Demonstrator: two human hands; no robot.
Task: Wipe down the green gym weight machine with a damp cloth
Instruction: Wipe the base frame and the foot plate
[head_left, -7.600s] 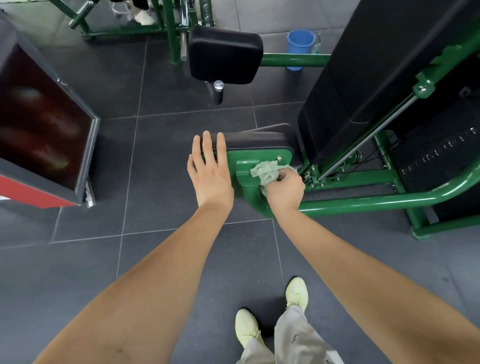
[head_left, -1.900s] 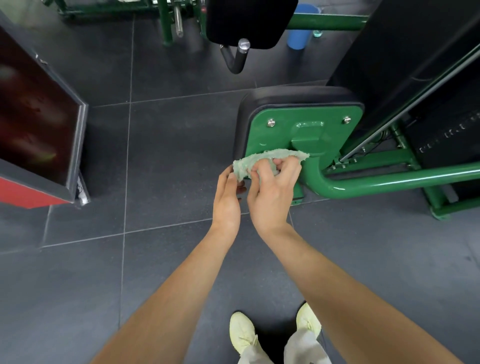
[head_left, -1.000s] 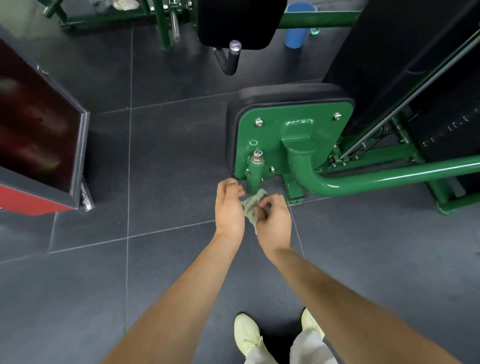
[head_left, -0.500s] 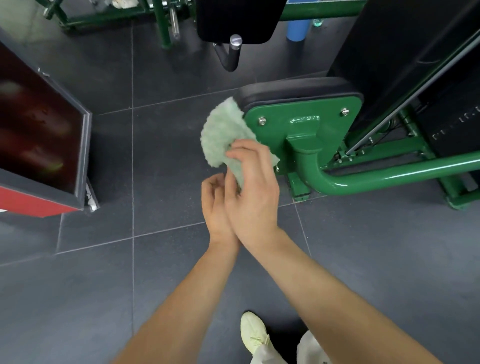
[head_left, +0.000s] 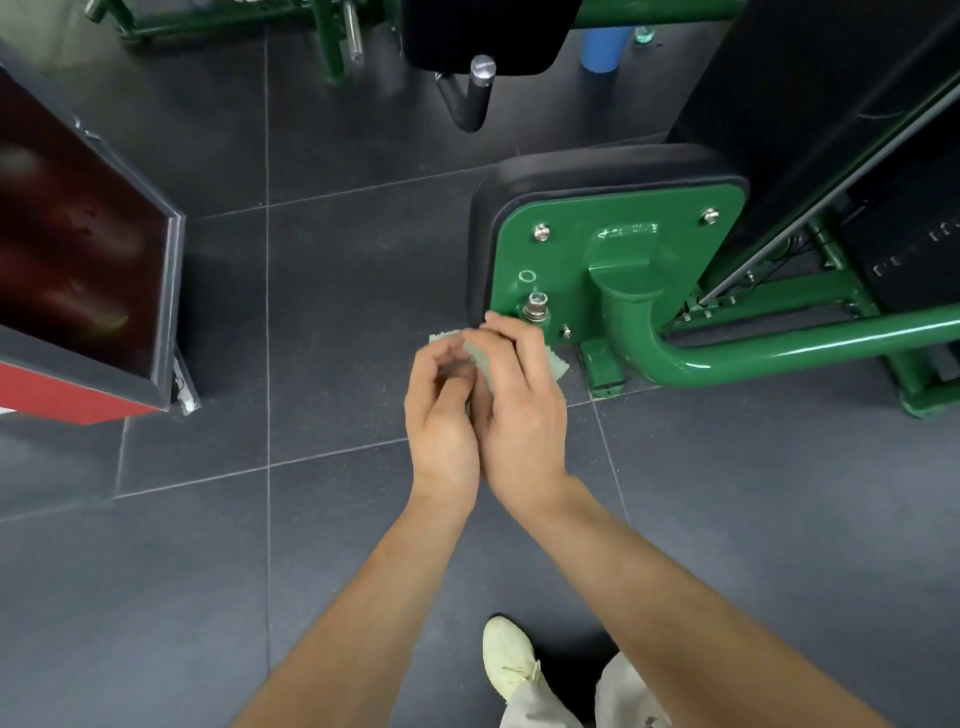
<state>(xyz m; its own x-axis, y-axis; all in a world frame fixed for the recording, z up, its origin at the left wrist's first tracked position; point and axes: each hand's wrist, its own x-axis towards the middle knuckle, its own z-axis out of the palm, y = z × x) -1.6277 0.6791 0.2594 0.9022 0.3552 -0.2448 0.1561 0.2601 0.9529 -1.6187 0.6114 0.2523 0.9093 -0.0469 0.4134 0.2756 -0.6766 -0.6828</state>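
The pale green cloth is bunched between both hands, with only small edges showing. My right hand curls over it from the right and my left hand cups it from the left. Both hands hover just below the lower left corner of the machine's green plate, which backs a black pad. A silver bolt sticks out right above my right fingers. The green tube frame runs off to the right.
A dark screen panel with a red base stands at the left. Another black pad with a metal post hangs at the top, a blue bucket behind it. My light shoe stands on the dark tiled floor.
Half a second ago my right hand held the cloth spread out up by the pad's top left corner. Both hands have since dropped below the plate and gathered the cloth into a small wad.
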